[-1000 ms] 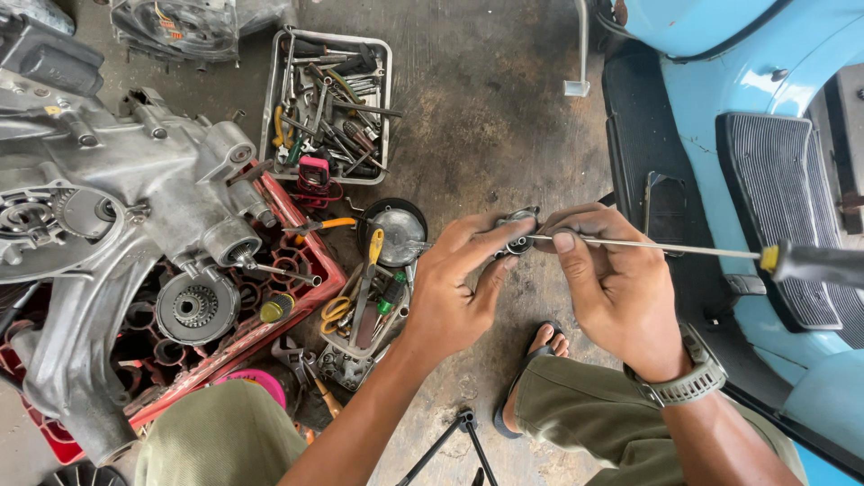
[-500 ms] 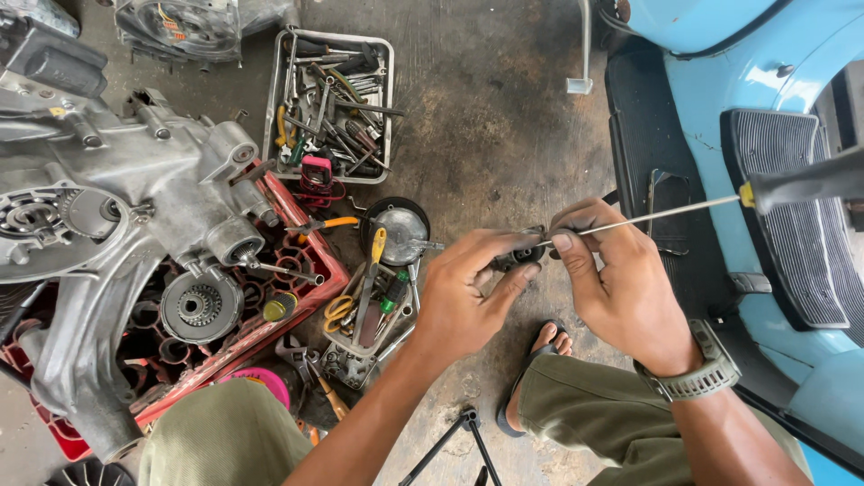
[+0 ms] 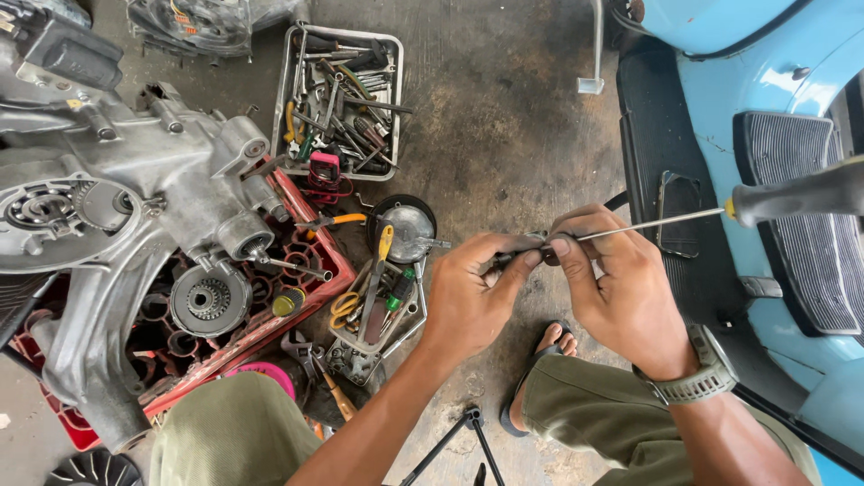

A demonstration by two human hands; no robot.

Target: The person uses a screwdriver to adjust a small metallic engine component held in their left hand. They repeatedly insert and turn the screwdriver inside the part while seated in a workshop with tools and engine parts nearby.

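Two bare hands meet over the stained concrete floor (image 3: 504, 117), fingertips almost touching. Left hand (image 3: 472, 292): thumb and fingers closed in a pinch on a small dark part (image 3: 515, 258), too small to identify. Right hand (image 3: 621, 283): fingers curled and pinching the thin metal shaft of a long screwdriver (image 3: 702, 214) near its tip, right at the small part. The shaft runs up and to the right; its dark handle lies over the light blue scooter (image 3: 765, 81). A wristwatch (image 3: 697, 382) sits on the right wrist. Left of the hands: a small tray of hand tools (image 3: 373, 306), a round metal cap (image 3: 407, 227), a grey engine casing (image 3: 117, 207) on a red crate (image 3: 306, 243). Farther up, a wire basket of tools (image 3: 337, 94).
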